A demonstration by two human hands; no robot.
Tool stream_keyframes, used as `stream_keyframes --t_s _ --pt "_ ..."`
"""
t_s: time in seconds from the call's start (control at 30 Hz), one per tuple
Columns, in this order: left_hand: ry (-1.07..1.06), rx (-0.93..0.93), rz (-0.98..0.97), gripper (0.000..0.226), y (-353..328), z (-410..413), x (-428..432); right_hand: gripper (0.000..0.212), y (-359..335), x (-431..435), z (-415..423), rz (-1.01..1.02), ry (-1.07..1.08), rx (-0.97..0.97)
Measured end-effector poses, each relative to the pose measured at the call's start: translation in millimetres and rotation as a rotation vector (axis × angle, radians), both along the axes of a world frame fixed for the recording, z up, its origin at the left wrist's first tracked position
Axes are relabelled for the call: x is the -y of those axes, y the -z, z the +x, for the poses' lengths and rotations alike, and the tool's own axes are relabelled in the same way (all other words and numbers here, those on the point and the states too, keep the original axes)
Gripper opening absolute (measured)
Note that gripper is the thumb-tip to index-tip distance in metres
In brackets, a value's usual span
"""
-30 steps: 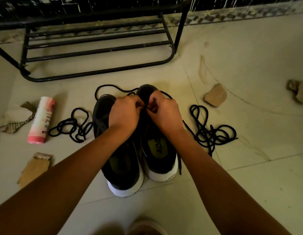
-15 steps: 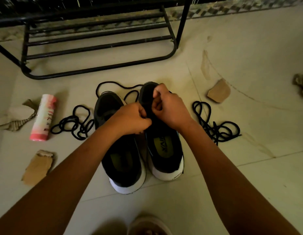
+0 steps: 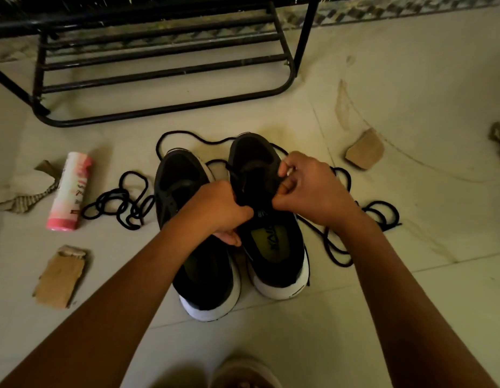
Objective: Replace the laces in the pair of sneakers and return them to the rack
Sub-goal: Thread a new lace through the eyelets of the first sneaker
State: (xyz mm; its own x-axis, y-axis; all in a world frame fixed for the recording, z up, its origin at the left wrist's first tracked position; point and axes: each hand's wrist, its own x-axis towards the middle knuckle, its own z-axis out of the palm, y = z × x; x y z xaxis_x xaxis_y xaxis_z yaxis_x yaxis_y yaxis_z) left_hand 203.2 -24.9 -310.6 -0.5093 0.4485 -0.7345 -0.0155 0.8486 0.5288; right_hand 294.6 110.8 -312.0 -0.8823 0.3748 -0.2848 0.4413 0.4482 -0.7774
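Your left hand (image 3: 215, 205), right hand (image 3: 307, 189): fingers curled, gripping sneaker (image 3: 274, 261) at frame centre, blocking its middle. Second sneaker (image 3: 207, 278) touching, left. Rack (image 3: 165, 71) upper left. Loose laces (image 3: 117, 203), pink bottle (image 3: 68, 191) left. Insole lettering (image 3: 272, 236) unreadable.

Reached both forearms forward, converging. Gripped sneaker (image 3: 274, 256) with curled left hand (image 3: 215, 208). Pinched its opposite edge with right hand (image 3: 310, 189).

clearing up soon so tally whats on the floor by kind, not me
sneakers: 2
lace heaps beside them: 2
lace looped behind them: 1
pink bottle: 1
cardboard pieces: 2
crumpled scraps: 2
rack: 1
total: 11
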Motion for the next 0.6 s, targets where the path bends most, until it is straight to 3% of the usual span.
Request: stream_keyframes --t_s 0.23,0.43,0.6 --pt "0.028 -0.007 -0.006 0.003 3.6 0.4 -5.0 0.02 -11.8 -16.4 77.4 0.065 -0.072 0.333" --pt "0.028 0.008 -0.001 0.008 2.9 1.6 -7.4 0.009 -3.4 -27.1 124.5 0.188 -0.146 0.77" --pt "0.018 0.013 0.002 0.016 2.6 1.7 -7.2 0.022 16.1 -23.4 144.7 0.255 -0.129 1.078"
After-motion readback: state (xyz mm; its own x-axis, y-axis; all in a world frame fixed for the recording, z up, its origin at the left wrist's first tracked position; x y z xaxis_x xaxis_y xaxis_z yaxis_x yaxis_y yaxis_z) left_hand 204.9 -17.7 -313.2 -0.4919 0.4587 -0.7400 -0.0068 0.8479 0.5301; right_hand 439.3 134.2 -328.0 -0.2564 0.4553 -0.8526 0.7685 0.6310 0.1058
